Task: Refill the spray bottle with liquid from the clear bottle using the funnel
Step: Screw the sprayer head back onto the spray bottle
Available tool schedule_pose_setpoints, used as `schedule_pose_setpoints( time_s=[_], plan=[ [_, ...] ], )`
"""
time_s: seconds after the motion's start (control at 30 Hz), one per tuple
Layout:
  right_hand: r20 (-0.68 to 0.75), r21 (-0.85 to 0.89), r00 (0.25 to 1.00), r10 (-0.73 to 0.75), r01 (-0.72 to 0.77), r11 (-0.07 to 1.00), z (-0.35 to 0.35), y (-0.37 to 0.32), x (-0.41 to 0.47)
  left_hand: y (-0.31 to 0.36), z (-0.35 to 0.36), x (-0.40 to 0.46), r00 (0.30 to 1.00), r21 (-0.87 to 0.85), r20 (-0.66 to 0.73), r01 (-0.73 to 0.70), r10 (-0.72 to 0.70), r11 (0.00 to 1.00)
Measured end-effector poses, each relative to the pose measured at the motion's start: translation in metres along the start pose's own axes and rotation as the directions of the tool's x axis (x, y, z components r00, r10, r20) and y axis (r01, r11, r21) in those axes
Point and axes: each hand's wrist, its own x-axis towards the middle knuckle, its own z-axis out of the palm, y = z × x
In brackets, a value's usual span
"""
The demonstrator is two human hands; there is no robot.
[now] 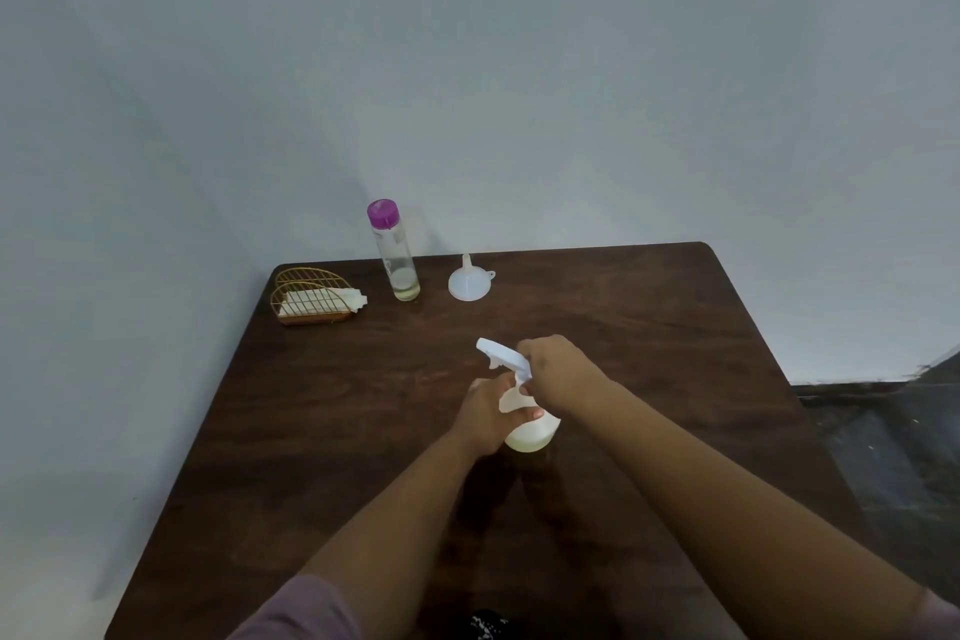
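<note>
The left hand grips the spray bottle body; the right hand grips its head. The bottle looks light and slippery, so hold the body firmly while unscrewing.

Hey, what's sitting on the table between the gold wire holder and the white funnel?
In the head view, the clear bottle with the purple cap stands upright between the gold wire holder and the funnel, touching neither.

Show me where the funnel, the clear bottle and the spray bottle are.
funnel (pixel 469 285): head view, on its wide cone.
clear bottle (pixel 396 259): head view, on its glass body.
spray bottle (pixel 531 431): head view, on its lower body.
</note>
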Motion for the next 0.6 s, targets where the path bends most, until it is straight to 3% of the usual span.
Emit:
schedule_pose_setpoints(
  time_s=[0.17, 0.27, 0.47, 0.6],
  plan=[
    [0.026, 0.014, 1.0, 0.012, -0.012, 1.0, -0.001, 0.007, 0.003, -0.01, 0.003, 0.0, 0.999, -0.004, 0.013, 0.035, -0.035, 0.999],
    [0.015, 0.052, 0.998, 0.053, -0.054, 0.997, -0.002, 0.006, 0.003, -0.009, -0.002, 0.0, 0.999, 0.052, 0.031, -0.021, 0.019, 0.998],
    [-0.257, 0.097, 0.947, 0.193, -0.174, 0.98, 0.036, 0.002, -0.005, -0.013, -0.005, -0.003, 0.994, 0.119, 0.0, -0.112, 0.113, 0.987],
    [-0.316, 0.151, 0.921, 0.228, -0.189, 0.97, 0.046, 0.011, 0.001, -0.015, -0.008, 0.0, 0.994, 0.108, -0.01, -0.105, 0.107, 0.989]
  ],
)
